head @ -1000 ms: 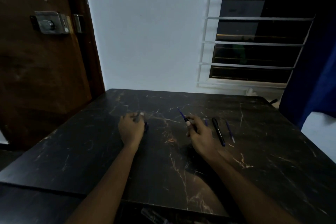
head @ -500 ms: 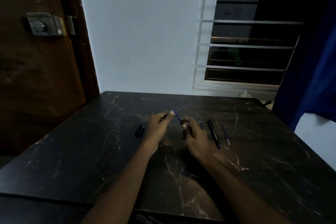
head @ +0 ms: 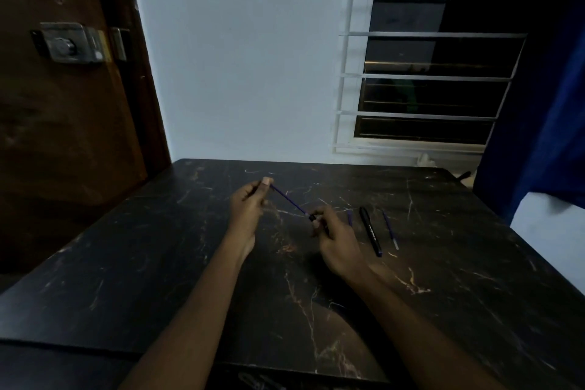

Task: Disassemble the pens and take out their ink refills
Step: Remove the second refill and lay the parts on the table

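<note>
Blue ink refill [head: 289, 200] stretched between your left hand [head: 250, 207] and your right hand [head: 338, 244], over the dark marble table [head: 158, 263].

Your left hand pinches the far end of the blue ink refill between the thumb and curled fingers. The refill slants down to the right, and its near end meets the mouth of a dark pen barrel [head: 313, 218]. Your right hand is curled round that barrel, and most of the barrel is hidden inside your fingers. Just right of that hand, three things lie side by side on the table without touching: a short blue piece [head: 349, 218] partly hidden behind your fingers, a black pen [head: 370, 231], and a second blue refill [head: 389, 229] with its pale tip toward you.
</note>
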